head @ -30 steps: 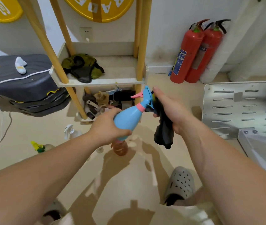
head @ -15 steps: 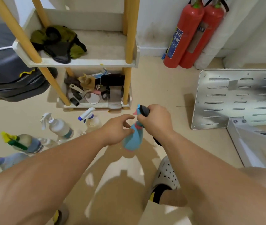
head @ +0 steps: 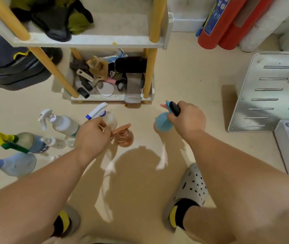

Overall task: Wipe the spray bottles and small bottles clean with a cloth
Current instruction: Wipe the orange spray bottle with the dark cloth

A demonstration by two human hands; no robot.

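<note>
- Right hand (head: 187,118) has its fingers closed round the neck of the blue spray bottle (head: 162,121) with a dark cloth (head: 174,108) pinched in the same grip. The bottle looks like it's at or just above the floor (head: 184,71), out in front of the right shoe (head: 190,189). Can't tell if the base is actually touching.
- Left hand (head: 91,136) is curled loosely by the pink-capped amber bottle (head: 124,136). The fingers look half closed right at the cap (head: 120,128), but I honestly can't tell whether they've got hold of it or are just beside it.
- Biggest risk imo: grabbing the amber one by the cap alone. If the cap is loose or the grip is only fingertips, it tips or drops.
- The clear bottle with the blue-and-white trigger (head: 105,115) sits just behind that hand, so a sloppy reach knocks it over.
- Holding cloth and bottle together could also let the cloth slip out when the blue one gets released.
- More spray bottles crowd the floor on the left: a white-trigger one (head: 59,121), a yellow-and-green one (head: 19,140), and a pale blue one (head: 13,166) near the frame's left edge. Easy to domino.
- Shelf unit (head: 91,42) stands right behind them, metal panel (head: 270,92) well off to the right. Neither's really in the way.
</note>
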